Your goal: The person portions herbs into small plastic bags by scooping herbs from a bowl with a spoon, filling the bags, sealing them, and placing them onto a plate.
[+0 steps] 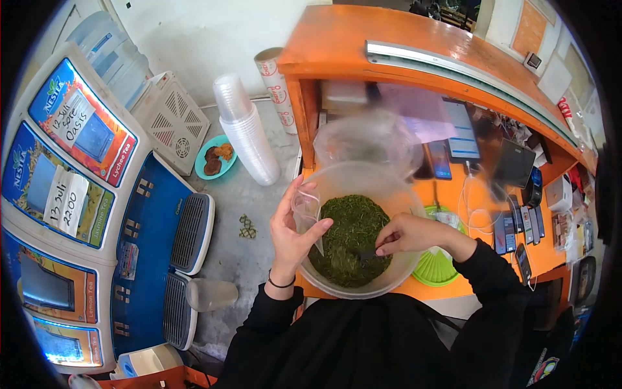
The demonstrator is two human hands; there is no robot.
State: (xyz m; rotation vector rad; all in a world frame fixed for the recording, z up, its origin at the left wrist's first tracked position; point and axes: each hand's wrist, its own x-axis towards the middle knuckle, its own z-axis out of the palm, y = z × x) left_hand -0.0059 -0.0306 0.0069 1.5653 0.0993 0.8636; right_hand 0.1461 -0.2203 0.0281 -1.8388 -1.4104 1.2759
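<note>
A large translucent tub (408, 272) stands at the front of the orange counter, with finely chopped green leaves (355, 223) inside. My left hand (291, 227) is at the tub's left rim, fingers and thumb around a small clear plastic bag (307, 209) whose lower end hangs over the leaves. Over the right part of the tub, my right hand (408, 235) pinches a dark utensil (367, 255), its end down at the leaves. A bright green plastic plate or basket (437, 267) sits just right of the tub.
Drink dispensers (123, 214) fill the left side. Stacked clear cups (249, 139), a teal plate (227, 170) with brown food and a tipped clear container (212, 295) are between. Phones (505, 232), cables and a tablet (462, 129) lie right, below an orange shelf (402, 39).
</note>
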